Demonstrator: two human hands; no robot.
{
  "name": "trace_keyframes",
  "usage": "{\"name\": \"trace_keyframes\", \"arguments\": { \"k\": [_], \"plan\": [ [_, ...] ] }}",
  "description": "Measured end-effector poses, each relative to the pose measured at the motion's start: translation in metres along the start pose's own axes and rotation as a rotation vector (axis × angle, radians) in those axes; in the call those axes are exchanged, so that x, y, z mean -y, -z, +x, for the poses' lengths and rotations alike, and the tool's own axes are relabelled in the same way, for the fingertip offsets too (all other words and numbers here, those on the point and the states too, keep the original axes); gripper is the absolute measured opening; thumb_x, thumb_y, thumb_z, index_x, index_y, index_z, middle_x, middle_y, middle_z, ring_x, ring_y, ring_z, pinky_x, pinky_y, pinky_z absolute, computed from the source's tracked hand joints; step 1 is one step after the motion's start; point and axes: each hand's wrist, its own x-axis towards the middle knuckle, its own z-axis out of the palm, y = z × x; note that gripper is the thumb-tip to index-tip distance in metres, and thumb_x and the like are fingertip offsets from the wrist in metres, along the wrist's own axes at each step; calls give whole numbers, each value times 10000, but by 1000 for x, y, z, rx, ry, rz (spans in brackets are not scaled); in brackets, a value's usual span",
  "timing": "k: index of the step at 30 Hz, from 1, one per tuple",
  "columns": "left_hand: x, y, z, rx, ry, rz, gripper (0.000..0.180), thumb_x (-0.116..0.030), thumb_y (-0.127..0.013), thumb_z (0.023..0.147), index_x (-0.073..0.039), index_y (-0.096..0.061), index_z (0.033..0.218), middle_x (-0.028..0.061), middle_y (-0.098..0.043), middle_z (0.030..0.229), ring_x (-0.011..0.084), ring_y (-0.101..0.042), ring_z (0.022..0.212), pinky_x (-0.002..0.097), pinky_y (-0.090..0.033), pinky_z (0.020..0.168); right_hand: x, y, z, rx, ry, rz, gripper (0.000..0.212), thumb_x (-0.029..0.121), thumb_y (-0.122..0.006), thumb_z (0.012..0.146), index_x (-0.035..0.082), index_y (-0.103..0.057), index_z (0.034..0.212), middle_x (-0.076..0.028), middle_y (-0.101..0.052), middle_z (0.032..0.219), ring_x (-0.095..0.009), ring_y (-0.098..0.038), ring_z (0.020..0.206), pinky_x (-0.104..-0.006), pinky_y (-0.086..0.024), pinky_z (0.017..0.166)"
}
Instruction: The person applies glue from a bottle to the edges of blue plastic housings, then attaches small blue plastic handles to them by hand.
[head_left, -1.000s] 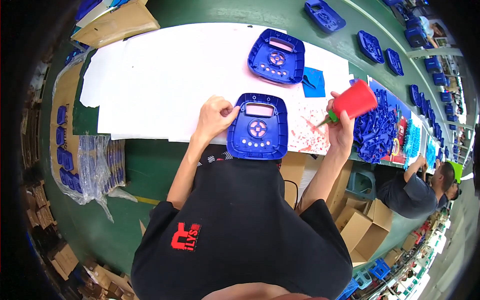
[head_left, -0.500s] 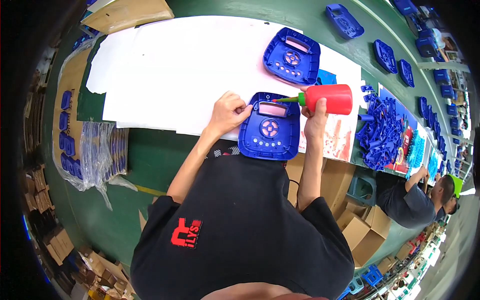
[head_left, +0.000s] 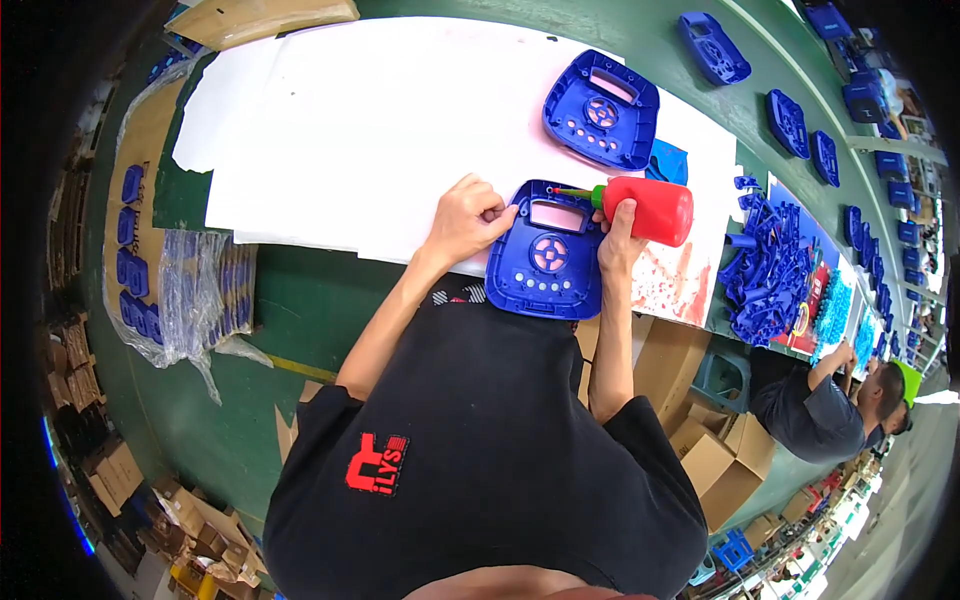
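A blue plastic housing [head_left: 522,262], with a rectangular window, a round cut-out and a row of small holes, rests at the table's near edge against my shirt. Fingers curled, my left hand [head_left: 468,222] grips its upper left edge. My right hand [head_left: 617,242] is wrapped round a red squeeze bottle [head_left: 660,212] with a green cap and thin nozzle. The bottle lies almost level, and its red tip is at a small post near the housing's top edge; contact cannot be made out. Just beyond lies a second blue housing [head_left: 628,138], inner side up.
White sheeting [head_left: 350,130] with red stains at right covers the table. A pile of blue parts [head_left: 765,265] lies right, near a co-worker [head_left: 820,405]. More housings [head_left: 788,122] sit on a green surface beyond. Cardboard boxes [head_left: 735,460] stand below right; wrapped housings [head_left: 205,285] are left.
The nozzle tip has moved up and left over the housing, to the small post by its top edge. The bottle's base has dipped. My left hand keeps its hold; the whole view has shifted slightly.
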Motion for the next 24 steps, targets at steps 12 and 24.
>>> {"name": "trace_keyframes", "arguments": {
  "k": [12, 24],
  "plan": [
    [4, 1, -1, 8, -29, 8, 231, -156, -737, 749, -48, -586, 610, 50, -536, 575, 200, -520, 603, 327, -428, 549, 1, -3, -1, 38, 15, -16, 554, 568, -573, 900, 33, -597, 1039, -30, -615, 769, -94, -551, 597, -212, -389, 514],
    [-1, 1, 1, 8, 3, 0, 274, -203, -722, 745, -62, -559, 576, 45, -541, 576, 226, -518, 605, 351, -443, 572, -26, 11, -2, -140, 137, -20, 433, 437, -684, 863, 46, -588, 1021, -37, -606, 830, -118, -535, 654, -250, -425, 578]
  ]
}}
